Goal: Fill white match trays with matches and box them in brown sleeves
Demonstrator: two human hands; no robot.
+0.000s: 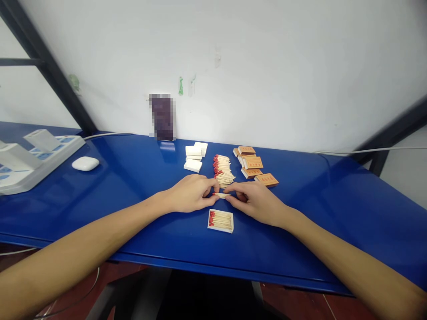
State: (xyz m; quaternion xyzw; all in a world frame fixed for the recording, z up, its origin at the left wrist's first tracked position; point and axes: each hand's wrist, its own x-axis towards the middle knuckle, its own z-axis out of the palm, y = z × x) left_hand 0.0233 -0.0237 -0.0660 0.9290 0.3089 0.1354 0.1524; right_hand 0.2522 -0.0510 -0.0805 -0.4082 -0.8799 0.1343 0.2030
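Observation:
Between my two hands a few matches (221,195) lie crosswise, red heads to the left. My left hand (191,193) pinches their head end between thumb and forefinger. At the plain end, the thumb and forefinger of my right hand (255,201) close on the same matches. Just beyond my fingers lies a heap of loose red-headed matches (224,169). Nearer to me is an open white matchbox tray (232,223), with a layer of matches inside, heads to the left.
Several white matchbox trays (193,166) are piled left of the heap. Orange matchbox sleeves (253,162) lie to its right. A phone-like dark, blurred-out object (163,118) leans on the wall. A white case (85,163) and a power strip (63,155) sit at the left of the blue table (300,249).

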